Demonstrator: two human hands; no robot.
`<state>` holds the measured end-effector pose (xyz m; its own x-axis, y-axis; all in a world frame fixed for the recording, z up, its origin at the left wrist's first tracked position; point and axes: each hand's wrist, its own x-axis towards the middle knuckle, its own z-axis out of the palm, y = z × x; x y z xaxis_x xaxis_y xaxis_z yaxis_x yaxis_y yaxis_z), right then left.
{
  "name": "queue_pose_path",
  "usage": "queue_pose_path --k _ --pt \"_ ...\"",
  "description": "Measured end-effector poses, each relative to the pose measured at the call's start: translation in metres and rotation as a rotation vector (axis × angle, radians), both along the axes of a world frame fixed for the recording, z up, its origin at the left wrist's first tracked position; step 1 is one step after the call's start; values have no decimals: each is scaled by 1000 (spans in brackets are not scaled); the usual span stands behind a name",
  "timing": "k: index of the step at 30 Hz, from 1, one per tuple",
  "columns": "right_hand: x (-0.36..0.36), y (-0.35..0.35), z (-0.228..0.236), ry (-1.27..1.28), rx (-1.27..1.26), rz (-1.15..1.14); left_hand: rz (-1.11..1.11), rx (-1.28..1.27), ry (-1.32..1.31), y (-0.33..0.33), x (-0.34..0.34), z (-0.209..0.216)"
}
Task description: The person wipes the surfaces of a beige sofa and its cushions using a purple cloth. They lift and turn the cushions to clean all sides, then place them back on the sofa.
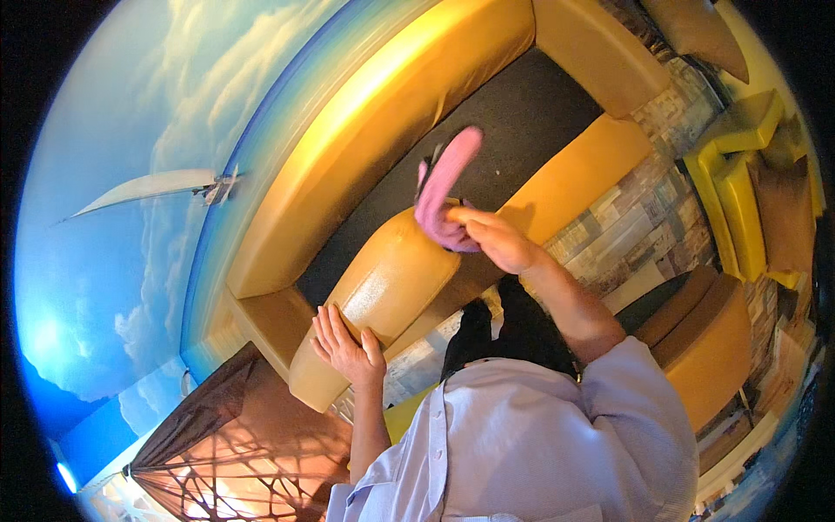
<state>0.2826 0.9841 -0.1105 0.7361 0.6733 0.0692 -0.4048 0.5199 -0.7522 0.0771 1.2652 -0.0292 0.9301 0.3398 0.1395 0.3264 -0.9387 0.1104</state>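
My right hand [500,241] grips a pink cloth [445,187] with a dark patch along one side. The cloth is lifted and bent over, slightly blurred, with its lower folds at the far end of a yellow padded block [387,274]. Whether those folds touch the padding, I cannot tell. Fingers spread, my left hand [350,352] lies on the near part of the same block. A shiny streak shows on the padded top between my two hands.
Beyond the block, yellow padded walls [348,130] surround a dark sunken floor [539,113]. Yellow plastic pieces [739,209] stand at the right, near a brown-and-yellow padded seat [704,348]. Dark netting [235,444] hangs at lower left, below a sky mural [113,130].
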Motion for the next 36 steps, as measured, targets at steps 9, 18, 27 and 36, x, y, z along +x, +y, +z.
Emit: queue_pose_path --k 9,18,27,36 --pt "18 63 -184 35 -657 -70 -22 27 -17 -13 -23 -6" --pt "26 40 -91 218 -495 176 28 4 -7 -13 -44 -4" --pt "14 54 87 -1086 -716 320 40 -11 7 -33 -43 -5" --pt "-2 108 97 -1278 -986 237 14 -82 -413 -23 -50 -19"
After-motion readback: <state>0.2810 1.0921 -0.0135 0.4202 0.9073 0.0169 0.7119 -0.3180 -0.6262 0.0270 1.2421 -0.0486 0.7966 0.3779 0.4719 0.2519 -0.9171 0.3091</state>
